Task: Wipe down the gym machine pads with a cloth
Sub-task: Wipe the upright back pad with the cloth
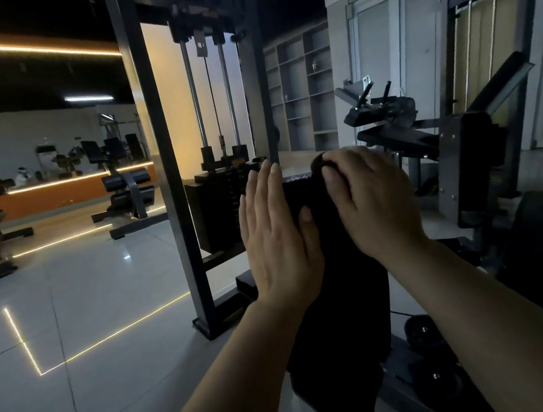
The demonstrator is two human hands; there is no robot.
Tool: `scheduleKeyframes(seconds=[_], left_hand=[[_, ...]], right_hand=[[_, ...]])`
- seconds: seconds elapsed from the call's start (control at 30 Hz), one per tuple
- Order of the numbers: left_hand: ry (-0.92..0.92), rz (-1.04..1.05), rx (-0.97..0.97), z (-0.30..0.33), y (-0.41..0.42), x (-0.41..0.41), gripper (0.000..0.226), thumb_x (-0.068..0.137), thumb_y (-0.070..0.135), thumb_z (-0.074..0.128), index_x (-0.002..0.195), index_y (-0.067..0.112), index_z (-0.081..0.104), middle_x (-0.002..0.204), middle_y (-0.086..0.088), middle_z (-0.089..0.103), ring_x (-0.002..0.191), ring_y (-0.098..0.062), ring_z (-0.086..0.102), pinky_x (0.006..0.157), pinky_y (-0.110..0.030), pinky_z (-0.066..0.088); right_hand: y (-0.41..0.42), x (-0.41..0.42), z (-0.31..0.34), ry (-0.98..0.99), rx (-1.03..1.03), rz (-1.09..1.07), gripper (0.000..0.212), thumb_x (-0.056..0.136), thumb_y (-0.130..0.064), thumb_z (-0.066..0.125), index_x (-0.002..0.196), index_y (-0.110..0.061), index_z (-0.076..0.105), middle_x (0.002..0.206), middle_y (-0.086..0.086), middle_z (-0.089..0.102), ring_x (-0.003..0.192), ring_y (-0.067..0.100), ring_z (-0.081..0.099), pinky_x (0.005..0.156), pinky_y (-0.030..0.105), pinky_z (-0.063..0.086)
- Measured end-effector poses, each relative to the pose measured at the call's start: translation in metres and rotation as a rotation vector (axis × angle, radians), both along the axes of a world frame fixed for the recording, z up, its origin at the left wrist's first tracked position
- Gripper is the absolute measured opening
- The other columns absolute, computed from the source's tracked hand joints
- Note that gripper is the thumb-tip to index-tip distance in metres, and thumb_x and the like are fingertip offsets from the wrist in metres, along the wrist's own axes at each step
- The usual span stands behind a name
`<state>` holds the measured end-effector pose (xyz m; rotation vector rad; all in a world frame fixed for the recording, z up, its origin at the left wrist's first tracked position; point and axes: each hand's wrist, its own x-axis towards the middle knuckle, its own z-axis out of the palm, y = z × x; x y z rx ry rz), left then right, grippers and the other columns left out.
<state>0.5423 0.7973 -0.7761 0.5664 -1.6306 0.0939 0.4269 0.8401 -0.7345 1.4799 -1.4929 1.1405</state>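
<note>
Your left hand [276,236] flat, open against side of tall black upright machine pad [331,301]. Right hand [371,199] clenched at pad top on dark bunched cloth [321,164], probably; too dim to confirm. Risk: cloth slips, bare palm smears pad. Grey wall shelves [303,91] mostly bare.

Black cloth [321,164] mostly hidden under right hand [371,199]; cloth and pad [338,300] edges merge in the dark. Pad bottom cut by frame edge. Left hand [276,236] covers pad's left side.
</note>
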Motion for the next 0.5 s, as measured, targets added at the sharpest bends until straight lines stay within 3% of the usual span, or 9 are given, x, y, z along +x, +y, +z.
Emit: scheduleKeyframes(seconds=[0.13,0.27,0.4,0.5], left_hand=[[-0.141,0.163,-0.043,0.0,-0.003,-0.002,0.057,0.097,0.039,0.022,0.144,0.011,0.038,0.151,-0.008,0.036,0.145,-0.025,0.017,0.117,-0.046,0.013],[-0.185,0.252,-0.083,0.0,-0.004,-0.005,0.061,0.096,0.042,0.018,0.145,0.01,0.037,0.149,-0.008,0.039,0.144,-0.024,0.019,0.117,-0.045,0.011],[-0.184,0.266,-0.092,-0.001,-0.006,-0.005,0.061,0.096,0.042,0.019,0.145,0.01,0.037,0.147,-0.01,0.042,0.141,-0.024,0.021,0.116,-0.04,0.006],[-0.174,0.3,-0.095,-0.001,-0.005,-0.006,0.059,0.096,0.041,0.022,0.144,0.01,0.038,0.145,-0.011,0.044,0.139,-0.025,0.023,0.116,-0.038,0.005]], right_hand=[[-0.001,-0.004,-0.017,-0.199,-0.057,0.108,0.055,0.094,-0.05,0.028,0.125,-0.012,0.053,0.126,0.006,0.056,0.117,0.02,0.048,0.09,0.016,0.029],[-0.003,-0.002,-0.052,-0.399,-0.16,0.208,0.069,0.092,-0.052,0.039,0.146,-0.01,0.029,0.147,0.008,0.038,0.13,0.012,0.036,0.093,-0.001,0.022],[0.0,0.001,-0.094,-0.483,-0.192,0.321,0.066,0.094,-0.055,0.034,0.147,-0.02,0.015,0.142,-0.019,0.028,0.127,-0.019,0.026,0.097,0.0,0.023],[0.002,0.001,-0.124,-0.508,-0.189,0.383,0.059,0.096,-0.053,0.031,0.145,-0.024,0.017,0.141,-0.026,0.025,0.13,-0.016,0.025,0.102,0.005,0.024]])
